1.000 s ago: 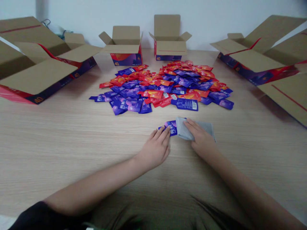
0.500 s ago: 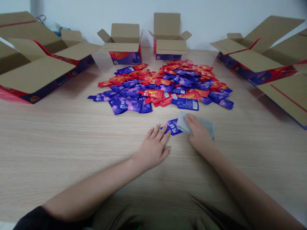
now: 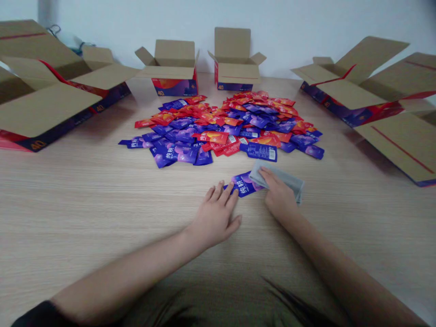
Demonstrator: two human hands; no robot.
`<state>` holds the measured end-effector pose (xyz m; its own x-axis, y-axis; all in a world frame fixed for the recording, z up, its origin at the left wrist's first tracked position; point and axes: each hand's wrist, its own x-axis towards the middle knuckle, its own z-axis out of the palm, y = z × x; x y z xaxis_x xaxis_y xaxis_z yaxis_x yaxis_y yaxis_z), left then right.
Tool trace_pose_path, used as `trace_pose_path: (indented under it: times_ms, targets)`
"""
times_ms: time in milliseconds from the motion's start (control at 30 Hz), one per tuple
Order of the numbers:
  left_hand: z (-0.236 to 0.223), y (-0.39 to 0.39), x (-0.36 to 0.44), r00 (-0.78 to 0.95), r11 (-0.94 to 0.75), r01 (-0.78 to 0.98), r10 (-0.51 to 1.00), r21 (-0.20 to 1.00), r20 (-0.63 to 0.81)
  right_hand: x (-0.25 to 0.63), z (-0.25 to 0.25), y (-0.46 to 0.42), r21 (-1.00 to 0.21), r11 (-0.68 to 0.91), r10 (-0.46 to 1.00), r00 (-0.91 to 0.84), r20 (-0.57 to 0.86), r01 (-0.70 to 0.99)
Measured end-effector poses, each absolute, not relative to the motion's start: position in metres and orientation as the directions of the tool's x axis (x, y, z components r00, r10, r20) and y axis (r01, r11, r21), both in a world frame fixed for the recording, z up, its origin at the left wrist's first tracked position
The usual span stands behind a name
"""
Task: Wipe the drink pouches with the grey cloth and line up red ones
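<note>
Left hand (image 3: 216, 215): palm down, fingers loosely spread, thumb off to the side. Fingertips rest on the narrow neck end of the single blue pouch (image 3: 243, 184).
Right hand (image 3: 281, 195): fingers laid over the grey cloth (image 3: 289, 179), pressing from above. Thumb hidden, so can't tell if it pinches the cloth.
Blue pouch: flat on the counter (image 3: 119, 213), printed face up, between the two hands and just this side of the pile. Neck points to the left hand; opposite end is partly under the cloth.
Grey cloth: folded into a layered pad, far end overlapping the pouch. Folding likely gives the fingers a firmer pad.
Hold logic: left fingers probably pin the neck so the pouch doesn't slide under the cloth; gripping the end leaves most of the printed face exposed.
Pile (image 3: 184, 134): red and blue pouches, loosely overlapping, beyond the hands. Probably set there to be in reach without crowding the working spot.
Barcode pouch (image 3: 260, 151): blue, back side up, at the pile's near edge, just beyond the cloth.
Cartons: two back ones (image 3: 173, 86) (image 3: 235, 81) behind the pile, others at left (image 3: 51, 106) and right (image 3: 347, 97). Flaps open, ringed around the pile, presumably for easy access.
</note>
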<state>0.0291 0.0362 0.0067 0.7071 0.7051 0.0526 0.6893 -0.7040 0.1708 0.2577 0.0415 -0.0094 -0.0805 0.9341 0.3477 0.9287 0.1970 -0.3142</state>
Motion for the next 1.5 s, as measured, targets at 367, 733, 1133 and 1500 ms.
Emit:
trace_pose_path:
  times_ms: [367,733,1133,1500]
  targets:
    - [0.005,0.039,0.027,0.7,-0.7,0.697,0.711,0.157,0.064,0.286,-0.014,0.051,-0.256,0.132,0.938,-0.038,0.343,0.958]
    - [0.005,0.039,0.027,0.707,-0.707,0.686,0.703,0.168,0.073,0.303,0.013,0.049,-0.429,-0.043,0.837,0.267,0.477,0.902]
    - [0.009,0.037,0.028,0.708,-0.712,0.688,0.701,0.138,0.089,0.236,-0.009,0.036,-0.165,0.141,0.956,-0.091,0.278,0.976]
    - [0.009,0.03,0.032,0.696,-0.695,0.705,0.716,0.14,0.051,0.23,-0.011,0.036,-0.19,0.151,0.952,-0.091,0.291,0.97]
